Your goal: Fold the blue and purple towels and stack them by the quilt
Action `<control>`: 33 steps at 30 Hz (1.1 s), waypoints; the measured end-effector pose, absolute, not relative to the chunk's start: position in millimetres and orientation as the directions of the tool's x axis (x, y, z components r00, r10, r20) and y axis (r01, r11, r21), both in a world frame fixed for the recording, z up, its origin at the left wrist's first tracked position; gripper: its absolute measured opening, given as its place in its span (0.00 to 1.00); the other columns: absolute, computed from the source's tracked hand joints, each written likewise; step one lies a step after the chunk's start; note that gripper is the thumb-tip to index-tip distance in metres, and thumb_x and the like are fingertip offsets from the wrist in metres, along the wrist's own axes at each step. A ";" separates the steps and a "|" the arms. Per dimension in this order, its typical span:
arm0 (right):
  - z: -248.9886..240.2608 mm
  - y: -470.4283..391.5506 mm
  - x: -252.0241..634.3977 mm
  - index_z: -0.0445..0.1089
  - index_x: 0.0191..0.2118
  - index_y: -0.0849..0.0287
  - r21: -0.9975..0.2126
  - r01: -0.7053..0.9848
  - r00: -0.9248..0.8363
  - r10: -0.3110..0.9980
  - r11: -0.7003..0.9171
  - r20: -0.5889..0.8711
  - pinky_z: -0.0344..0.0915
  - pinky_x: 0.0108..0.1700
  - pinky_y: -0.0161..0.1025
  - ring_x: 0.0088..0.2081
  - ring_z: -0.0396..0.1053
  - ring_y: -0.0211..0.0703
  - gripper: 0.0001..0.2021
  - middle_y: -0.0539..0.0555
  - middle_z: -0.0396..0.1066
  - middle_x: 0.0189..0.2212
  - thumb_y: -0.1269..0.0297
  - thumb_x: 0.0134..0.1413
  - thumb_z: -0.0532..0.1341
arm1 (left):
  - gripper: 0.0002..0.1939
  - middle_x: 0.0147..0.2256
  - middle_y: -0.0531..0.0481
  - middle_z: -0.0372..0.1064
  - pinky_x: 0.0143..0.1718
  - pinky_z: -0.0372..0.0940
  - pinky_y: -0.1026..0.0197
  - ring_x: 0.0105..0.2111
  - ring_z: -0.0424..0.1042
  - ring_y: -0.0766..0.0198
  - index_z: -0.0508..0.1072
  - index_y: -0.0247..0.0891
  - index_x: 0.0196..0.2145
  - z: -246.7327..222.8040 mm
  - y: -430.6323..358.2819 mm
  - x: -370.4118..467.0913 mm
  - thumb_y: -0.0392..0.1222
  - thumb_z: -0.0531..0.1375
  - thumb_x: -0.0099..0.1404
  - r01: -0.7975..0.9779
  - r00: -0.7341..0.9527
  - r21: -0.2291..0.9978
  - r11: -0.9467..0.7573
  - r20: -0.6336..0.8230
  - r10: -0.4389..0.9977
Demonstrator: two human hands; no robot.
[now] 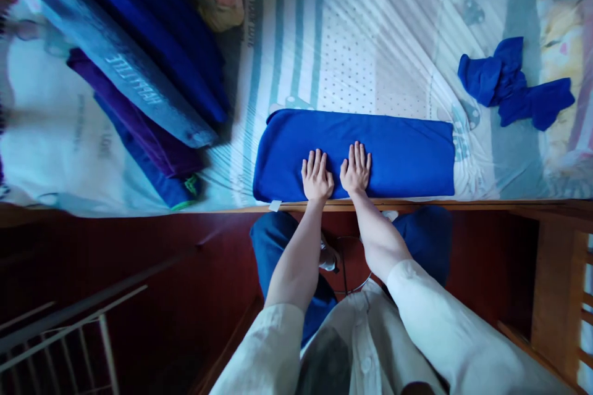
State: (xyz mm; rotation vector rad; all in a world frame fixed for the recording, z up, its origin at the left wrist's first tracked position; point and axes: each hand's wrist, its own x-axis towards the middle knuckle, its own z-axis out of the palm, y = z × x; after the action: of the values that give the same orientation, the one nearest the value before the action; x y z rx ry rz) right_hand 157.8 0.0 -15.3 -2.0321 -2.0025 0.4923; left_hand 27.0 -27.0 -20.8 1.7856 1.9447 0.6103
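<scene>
A blue garment (407, 157), folded into a long flat rectangle, lies along the front edge of the bed. My left hand (317, 176) rests palm down on its middle, fingers stretched out. Just to the right, my right hand (356, 170) lies flat on the same cloth with its fingers extended. A small white tag (275, 205) sticks out from the garment's lower left edge. Neither hand grips the fabric. What kind of garment it is, the folds do not show.
Hanging or stacked clothes (134, 74) in blue and purple fill the left. A crumpled blue cloth (514, 83) lies at the right beside a cat-print pillow (563, 43). A patterned sheet (352, 55) covers the bed. A white metal rack (104, 345) stands lower left, a wooden frame (556, 308) lower right.
</scene>
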 end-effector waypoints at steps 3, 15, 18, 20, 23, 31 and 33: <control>-20.3 -0.7 156.1 0.53 0.74 0.64 -0.348 0.937 0.007 0.999 0.005 0.035 0.42 0.75 0.59 0.75 0.46 0.49 0.29 0.64 0.53 0.73 0.65 0.71 0.44 | 0.33 0.72 0.41 0.49 0.75 0.38 0.41 0.74 0.42 0.51 0.60 0.34 0.71 -19.9 -28.1 29.3 0.39 0.49 0.69 0.819 -0.069 0.569 0.073 -0.029 0.997; -25.9 0.8 157.9 0.56 0.73 0.63 -0.351 0.936 0.017 0.998 0.003 0.053 0.45 0.74 0.60 0.74 0.49 0.50 0.30 0.63 0.56 0.71 0.64 0.70 0.43 | 0.31 0.71 0.38 0.52 0.75 0.42 0.42 0.74 0.45 0.56 0.58 0.32 0.71 -24.1 -3.1 -0.2 0.37 0.44 0.73 0.748 0.260 0.629 -0.213 0.018 0.966; -22.7 0.3 156.6 0.56 0.73 0.63 -0.350 0.937 0.011 0.998 0.009 0.056 0.45 0.74 0.62 0.75 0.48 0.51 0.30 0.64 0.56 0.72 0.63 0.70 0.43 | 0.31 0.69 0.39 0.58 0.74 0.44 0.41 0.73 0.48 0.55 0.61 0.34 0.70 -27.9 -9.7 -55.3 0.35 0.44 0.72 0.744 0.186 0.644 -0.180 0.060 0.981; -21.2 0.3 156.2 0.56 0.73 0.63 -0.343 0.939 0.009 0.999 0.008 0.050 0.45 0.74 0.61 0.75 0.48 0.51 0.30 0.63 0.56 0.72 0.63 0.70 0.43 | 0.30 0.68 0.39 0.61 0.74 0.46 0.40 0.72 0.51 0.55 0.65 0.35 0.68 -29.1 -18.4 -87.1 0.35 0.45 0.71 0.748 0.107 0.650 -0.136 0.083 0.991; -20.2 0.4 156.2 0.56 0.73 0.63 -0.335 0.942 0.011 0.999 0.004 0.043 0.46 0.74 0.61 0.75 0.48 0.52 0.30 0.63 0.55 0.72 0.63 0.69 0.44 | 0.28 0.65 0.39 0.66 0.72 0.51 0.38 0.70 0.57 0.53 0.70 0.36 0.64 -26.2 -32.0 -118.1 0.36 0.46 0.70 0.744 0.033 0.662 -0.091 0.099 0.995; -22.0 -0.1 156.7 0.57 0.73 0.62 -0.362 0.932 0.015 0.998 0.008 0.062 0.46 0.74 0.61 0.74 0.50 0.51 0.30 0.63 0.57 0.71 0.63 0.70 0.43 | 0.20 0.50 0.41 0.78 0.59 0.69 0.49 0.53 0.76 0.55 0.77 0.38 0.53 0.6 18.9 -159.4 0.40 0.50 0.71 0.760 -0.149 0.647 0.059 0.086 0.985; -22.4 -0.2 156.7 0.56 0.73 0.62 -0.372 0.928 0.020 0.998 0.005 0.063 0.46 0.74 0.61 0.74 0.50 0.51 0.30 0.63 0.56 0.71 0.63 0.70 0.43 | 0.18 0.48 0.42 0.79 0.55 0.72 0.52 0.48 0.78 0.57 0.77 0.38 0.53 5.8 55.6 -166.7 0.40 0.54 0.69 0.765 -0.136 0.636 0.098 0.011 0.991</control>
State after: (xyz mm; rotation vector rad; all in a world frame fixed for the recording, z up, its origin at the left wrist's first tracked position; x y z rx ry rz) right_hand 156.7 -0.2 -22.4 -1.9932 -1.9781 0.3174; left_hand -166.7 55.6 5.8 1.7162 1.9602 0.7146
